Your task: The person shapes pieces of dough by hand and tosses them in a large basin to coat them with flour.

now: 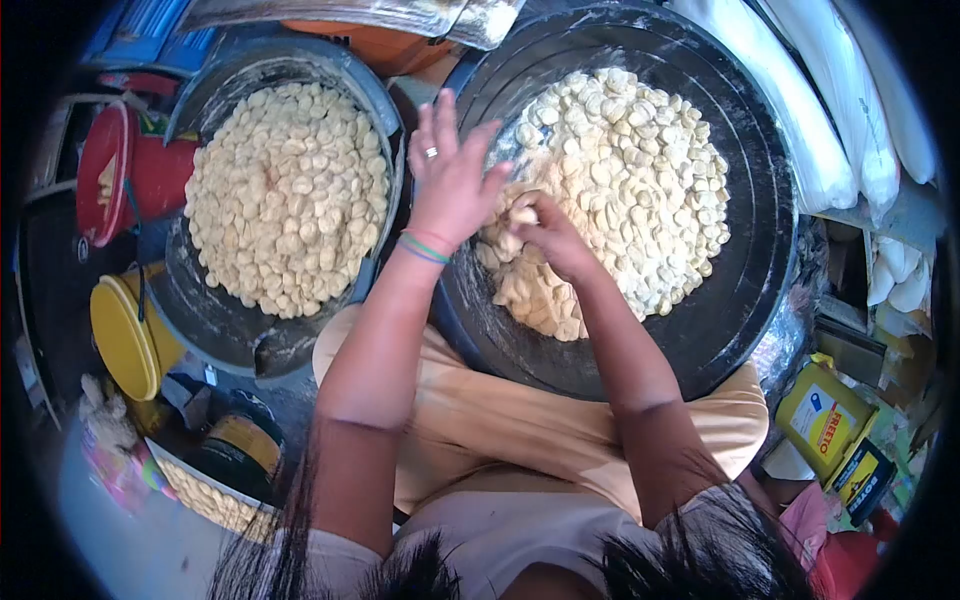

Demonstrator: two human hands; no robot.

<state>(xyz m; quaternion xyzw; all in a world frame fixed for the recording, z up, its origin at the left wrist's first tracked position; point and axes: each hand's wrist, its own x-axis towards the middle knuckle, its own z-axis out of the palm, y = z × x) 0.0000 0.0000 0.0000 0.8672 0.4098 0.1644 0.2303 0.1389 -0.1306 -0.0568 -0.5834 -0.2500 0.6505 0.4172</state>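
My left hand (450, 175), with a ring and coloured wrist bands, is open with fingers spread, over the near-left rim of a wide black round tub (745, 300). A pile of pale, rounded, shell-like pieces (640, 180), dusted with powder, lies in this tub. Over the pile's left side, my right hand (555, 238) is closed, thumb and fingers pinching a pale shell-like piece (522, 216). To the left stands a dark basin (225, 345) with a heap of similar pale pieces (290, 200).
At the left are a red bucket (105, 175) and a yellow bucket (125, 335). A box of pale pieces (215, 500) sits at lower left. White sacks (780, 90) lie at upper right. A yellow can (825, 420) stands at lower right. My crossed legs (500, 420) border the tub.
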